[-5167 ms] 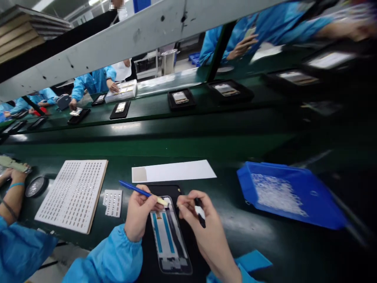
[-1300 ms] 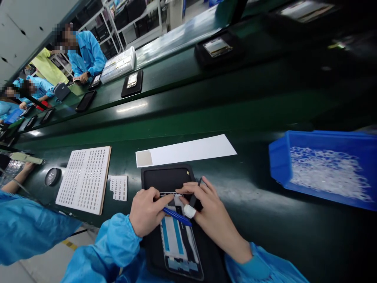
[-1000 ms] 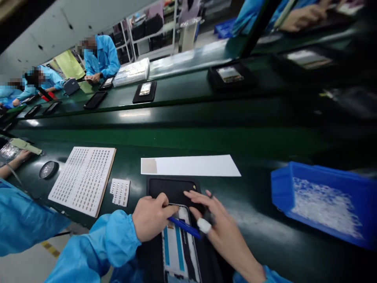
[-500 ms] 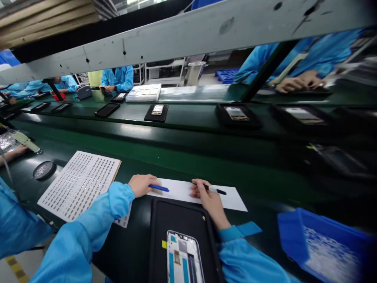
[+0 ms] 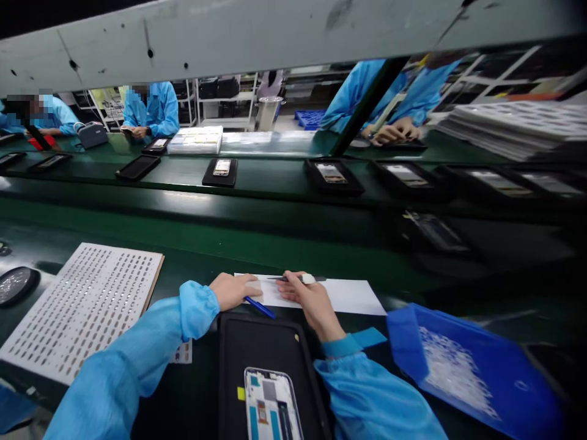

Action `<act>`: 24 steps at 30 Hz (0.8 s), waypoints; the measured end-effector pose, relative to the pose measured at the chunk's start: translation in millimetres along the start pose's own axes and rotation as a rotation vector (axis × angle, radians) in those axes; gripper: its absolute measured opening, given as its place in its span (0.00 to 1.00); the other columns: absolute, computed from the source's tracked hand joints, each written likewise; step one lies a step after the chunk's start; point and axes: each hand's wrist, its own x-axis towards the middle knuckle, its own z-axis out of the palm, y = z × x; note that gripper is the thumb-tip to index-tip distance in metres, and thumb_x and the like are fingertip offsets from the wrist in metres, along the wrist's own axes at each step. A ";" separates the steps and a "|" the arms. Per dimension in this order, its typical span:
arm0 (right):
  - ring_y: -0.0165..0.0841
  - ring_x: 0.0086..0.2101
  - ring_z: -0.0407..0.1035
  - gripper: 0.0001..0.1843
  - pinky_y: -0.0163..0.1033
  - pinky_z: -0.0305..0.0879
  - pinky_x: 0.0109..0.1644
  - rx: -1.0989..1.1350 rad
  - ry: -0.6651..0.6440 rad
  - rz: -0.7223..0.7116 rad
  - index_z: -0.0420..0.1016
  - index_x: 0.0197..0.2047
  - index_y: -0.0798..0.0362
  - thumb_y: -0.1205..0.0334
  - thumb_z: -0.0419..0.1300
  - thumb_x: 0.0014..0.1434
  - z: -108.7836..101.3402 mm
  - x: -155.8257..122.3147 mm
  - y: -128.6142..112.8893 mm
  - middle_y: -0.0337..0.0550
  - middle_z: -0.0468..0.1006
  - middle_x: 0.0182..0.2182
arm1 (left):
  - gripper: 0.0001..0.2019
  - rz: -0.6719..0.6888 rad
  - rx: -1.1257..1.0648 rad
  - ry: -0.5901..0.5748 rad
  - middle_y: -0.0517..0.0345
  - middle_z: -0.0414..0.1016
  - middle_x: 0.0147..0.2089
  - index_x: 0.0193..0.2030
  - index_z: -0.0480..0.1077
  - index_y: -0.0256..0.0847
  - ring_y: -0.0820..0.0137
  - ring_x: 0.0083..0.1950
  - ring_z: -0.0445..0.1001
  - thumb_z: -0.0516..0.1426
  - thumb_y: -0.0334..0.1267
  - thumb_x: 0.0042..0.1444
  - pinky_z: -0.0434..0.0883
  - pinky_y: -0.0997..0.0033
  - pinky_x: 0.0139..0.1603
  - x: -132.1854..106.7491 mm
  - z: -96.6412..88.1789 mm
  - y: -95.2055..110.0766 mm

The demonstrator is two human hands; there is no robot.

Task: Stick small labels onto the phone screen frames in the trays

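A blue pen (image 5: 260, 307) is being held by the loosely curled left hand (image 5: 233, 291) at the left end of a white strip (image 5: 353, 296). Over the strip, a white-banded dark tool (image 5: 307, 278) is being gripped by the half-closed right hand (image 5: 312, 300). On the table (image 5: 189, 266), a phone frame (image 5: 269, 391) is being held in a black tray (image 5: 259, 343).

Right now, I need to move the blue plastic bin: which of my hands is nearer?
Right. Your right hand is over the middle of the white strip, left of the blue plastic bin; your left hand is at the strip's left end, farther from the bin.
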 end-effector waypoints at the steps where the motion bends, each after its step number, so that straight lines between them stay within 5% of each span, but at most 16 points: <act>1: 0.42 0.26 0.75 0.29 0.46 0.77 0.31 -0.006 0.003 0.003 0.70 0.31 0.53 0.36 0.70 0.38 1.9 0.6 1.2 0.46 0.77 0.22 | 0.20 -0.002 0.003 -0.002 0.59 0.58 0.70 0.62 0.65 0.59 0.65 0.48 0.78 0.52 0.38 0.64 0.76 0.65 0.45 -1.0 0.2 0.8; 11: 0.40 0.25 0.74 0.28 0.43 0.74 0.31 -0.157 0.049 -0.087 0.67 0.28 0.51 0.35 0.67 0.40 23.6 -3.5 -0.9 0.47 0.79 0.23 | 0.24 -0.063 -0.041 -0.068 0.56 0.52 0.73 0.66 0.60 0.59 0.59 0.52 0.77 0.49 0.35 0.65 0.76 0.64 0.43 -3.8 0.0 5.8; 24: 0.41 0.26 0.75 0.23 0.40 0.69 0.27 -0.290 0.109 -0.116 0.66 0.28 0.51 0.38 0.63 0.46 17.2 -8.3 1.5 0.46 0.78 0.22 | 0.24 -0.072 -0.038 -0.100 0.55 0.51 0.73 0.66 0.59 0.60 0.60 0.49 0.78 0.48 0.34 0.66 0.76 0.63 0.44 -4.3 -3.0 7.3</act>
